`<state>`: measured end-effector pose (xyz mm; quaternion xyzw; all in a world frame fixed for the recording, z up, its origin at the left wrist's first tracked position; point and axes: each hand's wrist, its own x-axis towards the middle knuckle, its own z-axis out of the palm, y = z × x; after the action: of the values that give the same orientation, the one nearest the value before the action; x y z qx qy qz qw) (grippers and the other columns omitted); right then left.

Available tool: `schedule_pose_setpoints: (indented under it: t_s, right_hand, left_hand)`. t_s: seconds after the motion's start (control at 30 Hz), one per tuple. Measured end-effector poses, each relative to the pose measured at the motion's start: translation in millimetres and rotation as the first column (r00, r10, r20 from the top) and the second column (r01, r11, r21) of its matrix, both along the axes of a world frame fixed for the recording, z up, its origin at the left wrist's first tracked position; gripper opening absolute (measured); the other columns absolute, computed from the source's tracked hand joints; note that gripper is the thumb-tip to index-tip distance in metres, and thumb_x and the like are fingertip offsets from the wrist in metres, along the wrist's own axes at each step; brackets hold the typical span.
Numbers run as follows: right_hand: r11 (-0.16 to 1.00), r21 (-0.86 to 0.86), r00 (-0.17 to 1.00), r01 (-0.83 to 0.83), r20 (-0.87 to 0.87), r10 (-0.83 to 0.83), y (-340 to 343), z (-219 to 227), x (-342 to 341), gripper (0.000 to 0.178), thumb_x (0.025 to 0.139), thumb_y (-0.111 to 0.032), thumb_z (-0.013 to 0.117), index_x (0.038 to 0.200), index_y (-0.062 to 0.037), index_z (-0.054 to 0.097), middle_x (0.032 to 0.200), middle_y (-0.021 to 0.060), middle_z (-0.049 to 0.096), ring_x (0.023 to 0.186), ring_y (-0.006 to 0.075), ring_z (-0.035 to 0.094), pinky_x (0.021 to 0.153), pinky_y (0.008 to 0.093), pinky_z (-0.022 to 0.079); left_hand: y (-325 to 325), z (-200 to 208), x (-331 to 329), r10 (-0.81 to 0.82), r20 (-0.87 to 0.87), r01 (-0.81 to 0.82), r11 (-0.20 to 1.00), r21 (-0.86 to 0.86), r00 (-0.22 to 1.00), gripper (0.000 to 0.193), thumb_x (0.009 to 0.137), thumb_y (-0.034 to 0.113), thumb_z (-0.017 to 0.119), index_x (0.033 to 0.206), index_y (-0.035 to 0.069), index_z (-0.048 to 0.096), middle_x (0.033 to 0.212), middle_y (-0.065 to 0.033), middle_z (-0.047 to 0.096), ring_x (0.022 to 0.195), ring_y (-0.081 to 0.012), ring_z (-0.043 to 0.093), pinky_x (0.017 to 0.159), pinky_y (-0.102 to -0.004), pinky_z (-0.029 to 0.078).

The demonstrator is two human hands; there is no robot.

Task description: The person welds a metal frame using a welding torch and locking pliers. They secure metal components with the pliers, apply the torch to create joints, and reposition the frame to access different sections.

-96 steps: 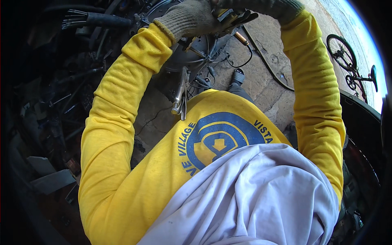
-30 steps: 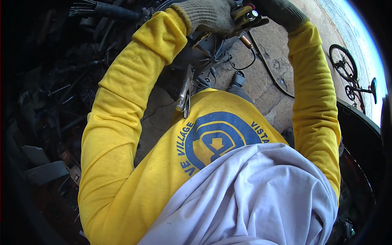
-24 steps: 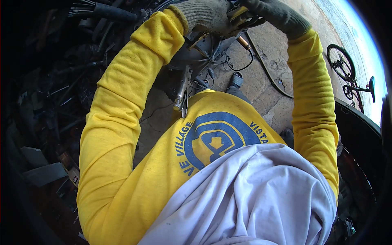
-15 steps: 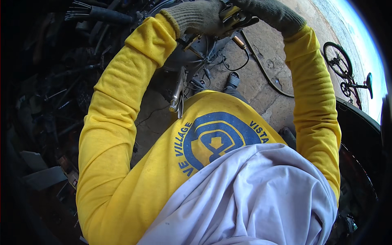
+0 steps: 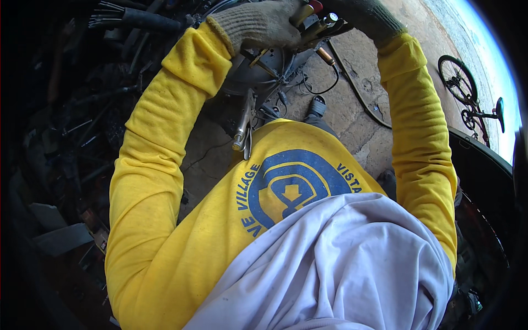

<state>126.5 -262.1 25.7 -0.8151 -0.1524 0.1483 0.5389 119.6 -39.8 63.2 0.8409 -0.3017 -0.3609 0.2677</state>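
Note:
My left hand (image 5: 261, 25), in a grey-brown knitted glove, is closed beside a cluster of metal tools at the top edge. A red-handled tool (image 5: 312, 7) and metal jaws or handles (image 5: 322, 26) stick out by its fingers; exactly what it grips is hidden. On the other side of the cluster is my gloved right hand (image 5: 363, 17), its fingers mostly cut off by the frame. Below my left hand, locking pliers (image 5: 243, 129) hang from the dark round metal workpiece (image 5: 250, 74). A copper-coloured cylinder (image 5: 325, 56) on a black cable is right of the workpiece.
A dark hose (image 5: 355, 88) runs across the cracked concrete floor (image 5: 352, 129). Metal parts and a bundle of thin rods (image 5: 107, 15) crowd the left side. A bicycle (image 5: 465, 91) is at the far right. My sandaled foot (image 5: 316, 105) shows below the workpiece.
Both hands have shifted slightly left. My right hand has moved up, partly out of the picture. The red handle and a shiny round metal end now show between the hands.

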Motion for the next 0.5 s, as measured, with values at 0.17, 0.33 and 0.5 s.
schedule_pose_setpoints:
  t_s: [0.17,0.33,0.5]
  right_hand:
    - [0.996,-0.035,0.982,0.078,-0.172,-0.083,10.2,-1.3,12.5,0.034,0.097,-0.024,0.067,0.121,0.0004,0.072,0.094,0.0087,0.075,0.079,0.0152,0.069,0.074,0.0288,0.056]
    - [0.997,-0.032,0.994,0.071,-0.082,-0.073,21.5,16.1,17.5,0.037,0.097,-0.026,0.068,0.122,0.0024,0.071,0.096,0.0084,0.075,0.081,0.0157,0.07,0.073,0.0302,0.057]
    - [0.999,-0.009,0.993,0.054,-0.107,-0.054,26.6,16.3,19.0,0.039,0.097,-0.025,0.069,0.125,0.0027,0.069,0.099,0.0097,0.076,0.084,0.0164,0.072,0.075,0.0303,0.059]
  left_hand:
    - [3.1,1.2,11.8,0.132,-0.129,-0.121,0.989,0.084,0.983,0.021,0.087,0.008,0.065,0.108,0.005,0.06,0.085,-0.0063,0.057,0.078,-0.018,0.053,0.072,-0.0338,0.049]
    - [23.6,9.7,5.9,0.065,-0.111,-0.078,0.99,-0.116,0.992,0.018,0.088,0.016,0.07,0.1,0.002,0.069,0.089,-0.0058,0.068,0.081,-0.0173,0.059,0.073,-0.0345,0.05]
    - [17.5,30.2,2.5,0.09,-0.076,-0.08,0.989,0.123,0.993,0.031,0.089,0.022,0.071,0.112,0.002,0.068,0.101,-0.0109,0.071,0.086,-0.0215,0.062,0.08,-0.0351,0.051]
